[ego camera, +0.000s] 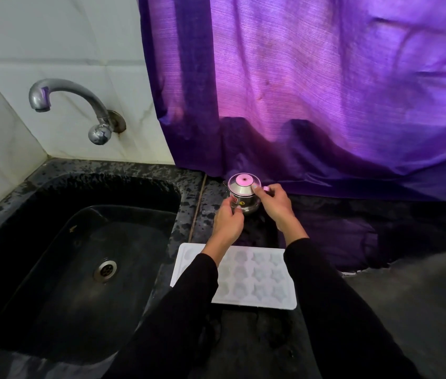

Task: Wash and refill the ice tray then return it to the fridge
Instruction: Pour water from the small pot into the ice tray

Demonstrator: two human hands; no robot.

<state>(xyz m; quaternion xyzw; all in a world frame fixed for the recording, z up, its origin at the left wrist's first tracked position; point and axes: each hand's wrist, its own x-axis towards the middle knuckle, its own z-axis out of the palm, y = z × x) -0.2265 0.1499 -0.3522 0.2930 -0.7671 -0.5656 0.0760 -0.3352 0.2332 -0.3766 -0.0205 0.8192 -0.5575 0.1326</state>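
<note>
both hands on jug: left hand (227, 218) steadies jug (242, 194), right hand (275, 202) pinches its handle | tray (246, 277) flat on counter (397, 296) beside sink (52, 242), I judge ready for filling

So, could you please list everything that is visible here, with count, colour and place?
ice tray: one, white, on the counter right of the sink, under the forearms.
steel jug: one, silver with pink lid knob, behind the tray.
sink: one, black, left.
tap: one, chrome, on the tiled wall.
curtain: one, purple, behind the counter.
counter: one, dark.
left hand: grips the jug's side.
right hand: fingers at the lid.
</note>
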